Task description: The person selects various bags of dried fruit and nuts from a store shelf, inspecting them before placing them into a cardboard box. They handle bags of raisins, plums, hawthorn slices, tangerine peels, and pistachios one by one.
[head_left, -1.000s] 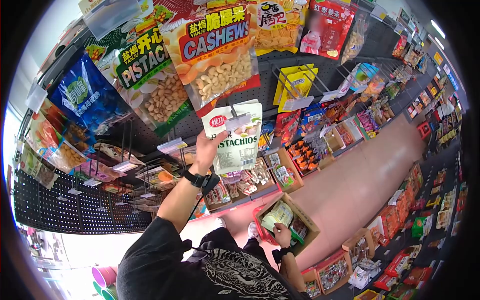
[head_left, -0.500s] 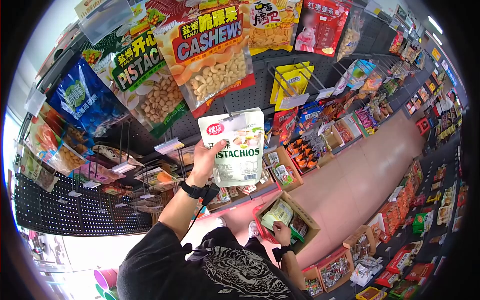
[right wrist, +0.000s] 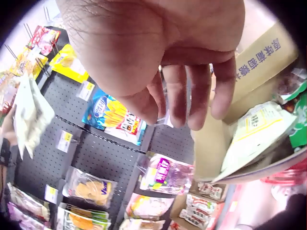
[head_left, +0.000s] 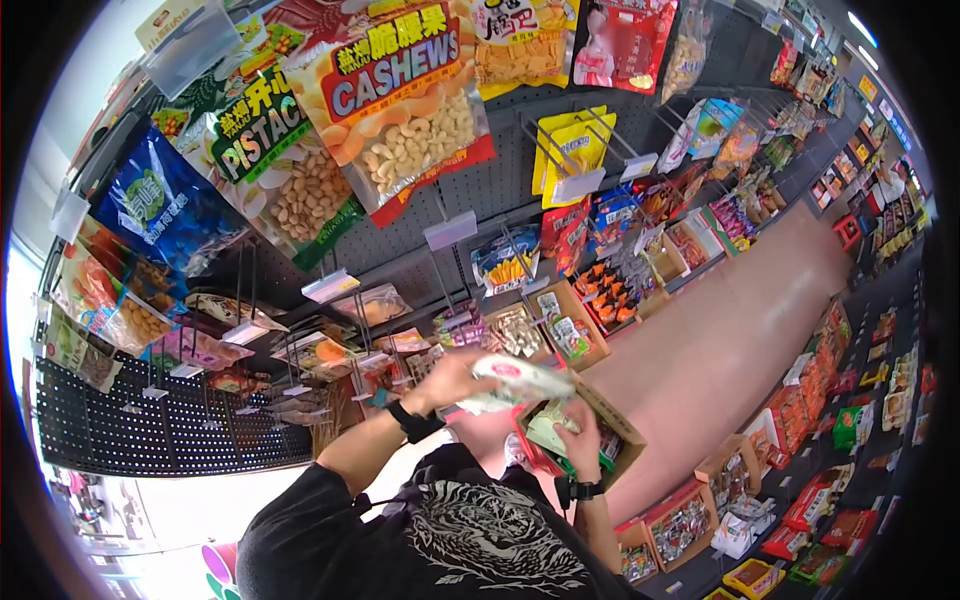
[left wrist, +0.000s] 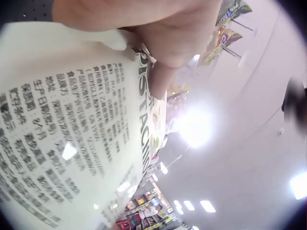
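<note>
My left hand point(head_left: 450, 380) grips a white pistachios pouch point(head_left: 520, 378) by one end, which lies tilted and blurred in the head view. Its printed back point(left wrist: 72, 134) fills much of the left wrist view, with the thumb over the edge. Beyond it is a cardboard box point(head_left: 622, 425), holding a pale pouch point(right wrist: 261, 129) and a green packet point(right wrist: 300, 120). Close above the box is my right hand point(head_left: 583, 440). Its fingers point(right wrist: 196, 96) extend loosely in the right wrist view, with nothing held.
A red basket point(head_left: 535, 455) sits under the box. Ahead, a dark pegboard rack carries a cashews bag point(head_left: 420, 110), a large pistachio bag point(head_left: 290, 170) and yellow packets point(head_left: 572, 150) on hooks. Shelves with boxed snacks point(head_left: 680, 530) line the right, across a pink aisle floor point(head_left: 700, 340).
My left hand has brought the pistachios pouch down from beside the rack toward the box, tipping it flatter. My right hand has risen slightly and its fingers have loosened.
</note>
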`<state>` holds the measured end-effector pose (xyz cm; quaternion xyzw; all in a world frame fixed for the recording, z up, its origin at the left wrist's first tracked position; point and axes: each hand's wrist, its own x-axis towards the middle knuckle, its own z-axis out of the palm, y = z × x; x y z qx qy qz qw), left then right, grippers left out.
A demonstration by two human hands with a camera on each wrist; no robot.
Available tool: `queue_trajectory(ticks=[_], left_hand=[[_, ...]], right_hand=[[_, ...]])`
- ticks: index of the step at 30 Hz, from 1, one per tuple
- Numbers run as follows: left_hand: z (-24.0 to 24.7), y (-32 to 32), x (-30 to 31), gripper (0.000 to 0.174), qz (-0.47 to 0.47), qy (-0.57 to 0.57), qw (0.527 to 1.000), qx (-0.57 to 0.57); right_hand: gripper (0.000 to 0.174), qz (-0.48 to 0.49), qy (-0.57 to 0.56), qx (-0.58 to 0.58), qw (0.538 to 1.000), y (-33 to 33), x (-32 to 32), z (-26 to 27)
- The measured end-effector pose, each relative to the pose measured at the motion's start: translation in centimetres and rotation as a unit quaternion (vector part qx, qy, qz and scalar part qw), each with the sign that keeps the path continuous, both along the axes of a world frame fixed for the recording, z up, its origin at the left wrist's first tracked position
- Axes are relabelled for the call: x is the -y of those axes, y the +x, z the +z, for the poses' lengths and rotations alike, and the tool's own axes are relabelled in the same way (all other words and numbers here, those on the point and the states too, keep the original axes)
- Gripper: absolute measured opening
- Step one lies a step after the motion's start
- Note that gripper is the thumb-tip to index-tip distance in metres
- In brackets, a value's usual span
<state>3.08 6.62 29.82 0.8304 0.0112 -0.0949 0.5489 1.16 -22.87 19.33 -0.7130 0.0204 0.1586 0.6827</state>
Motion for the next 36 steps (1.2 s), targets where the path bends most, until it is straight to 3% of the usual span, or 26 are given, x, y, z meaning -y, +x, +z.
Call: queue_trajectory(ticks=[1, 3, 4, 6, 7, 9, 12, 14, 15, 19, 21, 24, 25, 28, 29, 32, 33, 34, 35, 36], left_hand=[[-1.0, -0.9, 0.9, 0.039, -0.055, 0.023, 0.997, 0.044], [-2.6, -2.2, 2.8, 0.036, -0.095, -0.007, 0.995, 0.028], [-2.6, -3.3, 4.0, 0.034, -0.11, -0.015, 0.994, -0.004], [-3.4, -4.4, 5.8, 0.032, -0.156, -0.079, 0.985, 0.005], [-4.2, -5.3, 6.2, 0.031, -0.16, -0.092, 0.983, -0.002], [-5.0, -6.5, 7.1, 0.03, -0.156, -0.119, 0.981, -0.004], [-5.5, -6.9, 7.7, 0.035, -0.163, -0.129, 0.978, -0.005], [-5.2, -6.6, 8.2, 0.046, -0.146, 0.003, 0.989, -0.011], [-6.1, -6.5, 8.2, 0.055, -0.137, 0.012, 0.99, -0.042], [-8.1, -6.7, 6.7, 0.048, -0.102, 0.076, 0.987, -0.095], [-8.6, -6.8, 5.9, 0.043, -0.106, 0.012, 0.987, -0.122], [-7.5, -6.8, 5.9, 0.042, -0.099, 0.002, 0.987, -0.124], [-7.2, -6.8, 6.1, 0.044, -0.088, -0.004, 0.991, -0.096], [-4.0, -6.0, 6.7, 0.079, -0.077, 0.08, 0.992, 0.051], [-2.2, -5.7, 7.0, 0.091, -0.084, 0.037, 0.995, 0.033], [0.6, -5.9, 6.8, 0.075, -0.118, -0.012, 0.99, 0.072], [-1.8, -6.9, 6.0, 0.061, -0.069, -0.113, 0.99, -0.04], [0.1, -7.1, 5.7, 0.05, -0.041, -0.137, 0.988, -0.05], [0.0, -7.8, 5.5, 0.046, 0.013, -0.193, 0.98, -0.043], [-0.2, -8.7, 5.4, 0.042, 0.071, -0.249, 0.965, -0.032]], right_hand=[[0.079, 0.026, 0.012, 0.014, 1.0, 0.6, 0.5, 2.1], [0.081, 0.095, 0.026, 0.061, 0.993, 1.1, 1.3, 5.2], [0.066, 0.171, -0.084, 0.122, 0.974, 1.2, 2.3, 7.0], [0.043, 0.303, -0.129, 0.146, 0.933, 1.1, 3.2, 9.3], [0.043, 0.295, -0.135, 0.127, 0.937, 0.3, 3.5, 9.7], [0.027, 0.306, -0.162, 0.189, 0.919, -0.5, 3.7, 10.0], [0.025, 0.268, -0.239, 0.231, 0.904, -1.9, 4.2, 9.3], [0.026, 0.251, -0.264, 0.252, 0.896, -2.2, 4.7, 8.5], [0.026, 0.241, -0.322, 0.253, 0.88, -2.2, 5.2, 8.2], [0.026, 0.19, -0.426, 0.273, 0.841, -1.1, 7.8, 6.0], [0.025, 0.17, -0.478, 0.269, 0.818, -0.2, 8.6, 5.7], [0.022, 0.153, -0.474, 0.275, 0.822, 0.9, 9.0, 7.7], [0.02, 0.158, -0.441, 0.279, 0.838, 1.4, 8.7, 9.4], [0.017, 0.203, -0.322, 0.321, 0.867, 2.6, 8.0, 12.4], [0.016, 0.224, -0.285, 0.316, 0.877, 3.0, 7.2, 14.0], [0.015, 0.263, -0.185, 0.314, 0.893, 3.9, 4.4, 16.6], [0.015, 0.231, -0.148, 0.272, 0.922, 3.9, 3.4, 17.1], [0.015, 0.202, -0.108, 0.23, 0.946, 4.0, 2.3, 17.5], [0.026, 0.163, -0.062, 0.17, 0.97, 4.3, 1.4, 16.4], [0.052, 0.117, 0.173, 0.074, 0.975, 4.7, -0.2, 13.8]])
